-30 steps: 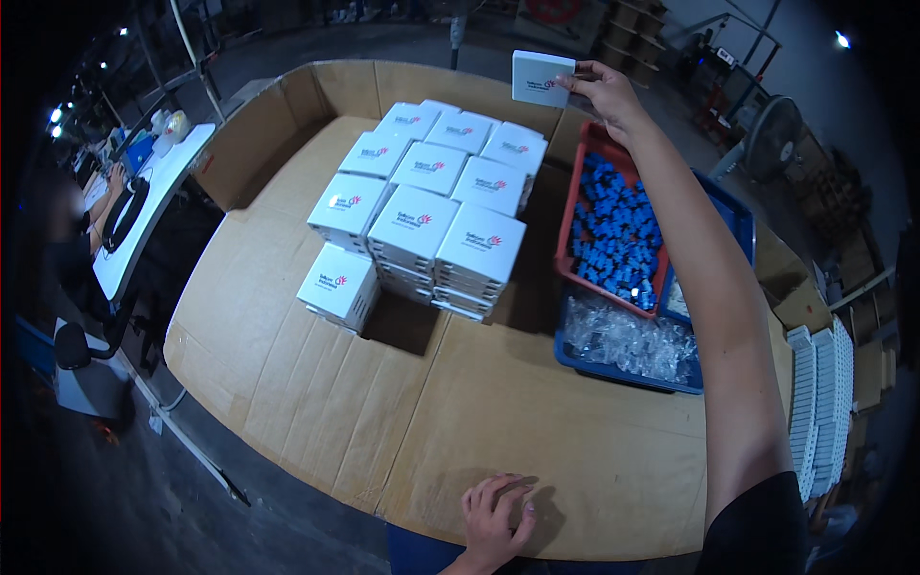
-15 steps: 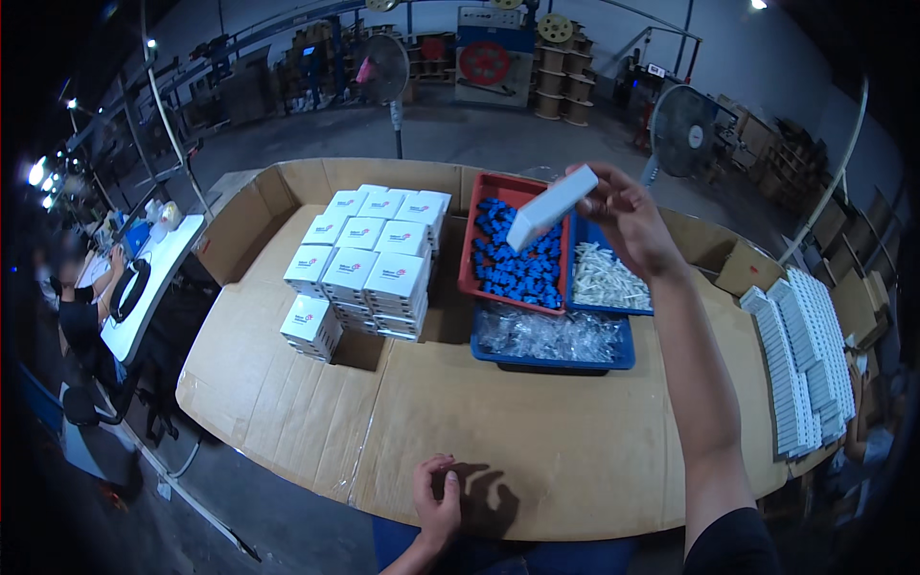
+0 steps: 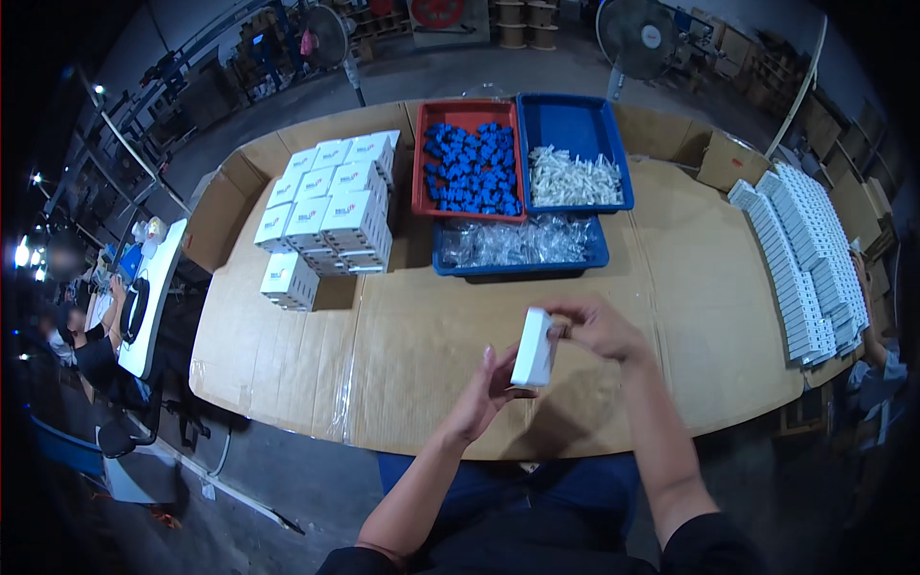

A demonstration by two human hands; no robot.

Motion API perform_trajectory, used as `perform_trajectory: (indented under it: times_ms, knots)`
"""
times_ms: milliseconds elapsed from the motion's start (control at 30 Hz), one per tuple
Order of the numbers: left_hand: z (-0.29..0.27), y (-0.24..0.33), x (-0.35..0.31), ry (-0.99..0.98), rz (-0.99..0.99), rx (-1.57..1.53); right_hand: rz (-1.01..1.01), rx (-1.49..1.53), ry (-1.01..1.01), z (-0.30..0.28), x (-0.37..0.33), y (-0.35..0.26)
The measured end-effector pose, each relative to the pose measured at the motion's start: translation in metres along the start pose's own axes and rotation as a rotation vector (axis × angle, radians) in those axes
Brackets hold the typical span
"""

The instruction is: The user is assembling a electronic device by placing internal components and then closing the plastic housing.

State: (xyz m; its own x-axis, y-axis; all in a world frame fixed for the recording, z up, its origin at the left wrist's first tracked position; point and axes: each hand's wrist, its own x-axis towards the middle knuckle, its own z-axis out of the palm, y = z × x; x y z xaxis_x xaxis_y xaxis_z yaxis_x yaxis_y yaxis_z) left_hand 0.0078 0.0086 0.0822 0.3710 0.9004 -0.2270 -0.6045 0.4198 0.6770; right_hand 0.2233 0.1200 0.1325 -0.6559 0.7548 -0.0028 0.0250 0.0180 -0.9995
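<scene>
Right hand (image 3: 602,331) grips white box (image 3: 530,353) | left hand (image 3: 477,402), half open, at its lower left | both above cardboard surface (image 3: 714,287)

Logos (image 3: 307,214) (blurred) on stacked white boxes (image 3: 349,230)

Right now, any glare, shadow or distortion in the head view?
Head view: fisheye curves the cardboard tabletop; the picture's rim falls to black; lamps glare at far left; a dark shadow lies below the white box; clear plastic pieces glint.

Right hand (image 3: 604,331) holds white box (image 3: 531,349) above cardboard (image 3: 690,355); left hand (image 3: 478,400) beside it, perhaps touching.
</scene>
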Motion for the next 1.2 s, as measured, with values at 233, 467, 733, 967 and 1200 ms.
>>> perform_trajectory:
  times_ms: [233, 467, 733, 967, 1200]
  knots:
    - [0.002, -0.043, -0.02, 0.196, -0.094, 0.082, -0.226, -0.277, 0.371, 0.083, -0.056, 0.049]
    - [0.021, -0.032, -0.033, 0.21, -0.143, 0.016, -0.423, -0.549, 0.288, 0.109, -0.061, 0.076]
    - [0.014, -0.033, -0.036, 0.272, -0.19, 0.084, -0.542, -0.507, 0.353, 0.113, -0.051, 0.097]
    - [0.013, -0.047, -0.025, 0.353, -0.065, 0.023, -0.488, -0.64, 0.387, 0.117, -0.055, 0.099]
    - [0.009, -0.049, -0.028, 0.344, -0.057, -0.021, -0.469, -0.605, 0.379, 0.127, -0.053, 0.1]
